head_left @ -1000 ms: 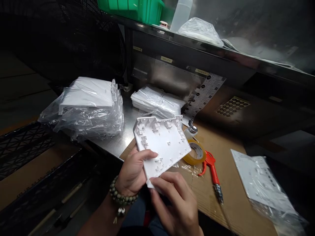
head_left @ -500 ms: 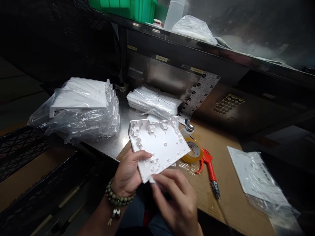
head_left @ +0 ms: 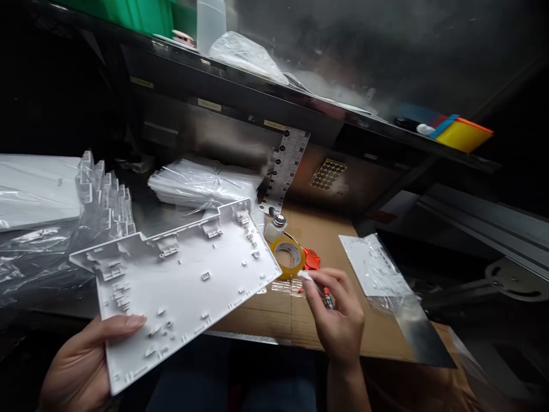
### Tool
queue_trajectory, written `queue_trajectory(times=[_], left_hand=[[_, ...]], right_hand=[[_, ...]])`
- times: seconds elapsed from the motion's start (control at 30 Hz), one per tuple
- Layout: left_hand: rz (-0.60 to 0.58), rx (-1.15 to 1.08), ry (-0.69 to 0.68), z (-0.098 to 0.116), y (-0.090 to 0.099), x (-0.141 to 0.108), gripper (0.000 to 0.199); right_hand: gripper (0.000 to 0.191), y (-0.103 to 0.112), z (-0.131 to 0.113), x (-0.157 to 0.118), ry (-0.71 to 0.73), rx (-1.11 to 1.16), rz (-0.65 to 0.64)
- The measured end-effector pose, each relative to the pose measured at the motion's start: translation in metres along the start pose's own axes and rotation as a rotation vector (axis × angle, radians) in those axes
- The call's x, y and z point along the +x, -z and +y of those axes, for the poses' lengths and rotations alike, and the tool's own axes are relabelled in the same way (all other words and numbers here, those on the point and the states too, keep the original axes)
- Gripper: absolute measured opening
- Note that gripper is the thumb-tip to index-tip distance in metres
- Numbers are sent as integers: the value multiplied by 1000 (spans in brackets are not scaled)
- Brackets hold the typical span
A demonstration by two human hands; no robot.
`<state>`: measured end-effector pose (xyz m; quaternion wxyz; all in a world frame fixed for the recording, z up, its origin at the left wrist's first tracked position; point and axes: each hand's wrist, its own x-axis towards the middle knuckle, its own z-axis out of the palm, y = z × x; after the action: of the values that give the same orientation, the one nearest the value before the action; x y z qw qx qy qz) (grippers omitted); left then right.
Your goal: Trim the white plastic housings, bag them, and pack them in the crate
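Note:
My left hand grips the lower left corner of a white plastic panel, thumb on its inner face. The panel is tilted, with small clips and ribs facing me. Off the panel's right side, my right hand pinches a small white piece between thumb and fingers. Behind that hand lie a roll of yellow tape and a red air gun, partly hidden. A small bottle with a metal cap stands behind the tape.
Bagged white panels are stacked at the left. A pile of plastic bags lies at the back. Cardboard covers the bench, with a partly bagged white panel at the right. Above runs a dark shelf.
The view has turned right and the held panel appears larger, further left. My right hand has moved away from the panel's lower edge with the small white piece.

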<state>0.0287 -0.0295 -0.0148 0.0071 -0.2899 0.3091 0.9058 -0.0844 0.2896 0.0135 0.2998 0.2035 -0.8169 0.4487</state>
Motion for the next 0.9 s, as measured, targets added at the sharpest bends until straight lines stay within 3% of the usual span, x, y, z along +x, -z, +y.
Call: queue_trajectory(times=[0.1, 0.2, 0.33, 0.57, 0.73, 0.83, 0.9], left_hand=[[-59, 62, -105, -4, 1, 1, 116], [-39, 75, -132, -8, -9, 0, 118], [-13, 27, -100, -8, -16, -3, 113], [-61, -17, -5, -5, -11, -2, 111], [-136, 97, 9, -10, 4, 3, 119], [-173, 186, -8, -18, 26, 9, 123], [-181, 155, 60, -26, 41, 13, 120]], right_hand=[[21, -7, -5, -4, 20, 43, -106], [21, -13, -7, -8, 39, 31, -120], [22, -14, -5, -11, 86, 4, -161], [22, -13, 3, -12, 128, -19, -174], [16, -1, 14, 7, 61, -82, 39], [15, 1, 3, 23, 51, -37, 104], [15, -3, -8, 32, 50, 15, 98]])
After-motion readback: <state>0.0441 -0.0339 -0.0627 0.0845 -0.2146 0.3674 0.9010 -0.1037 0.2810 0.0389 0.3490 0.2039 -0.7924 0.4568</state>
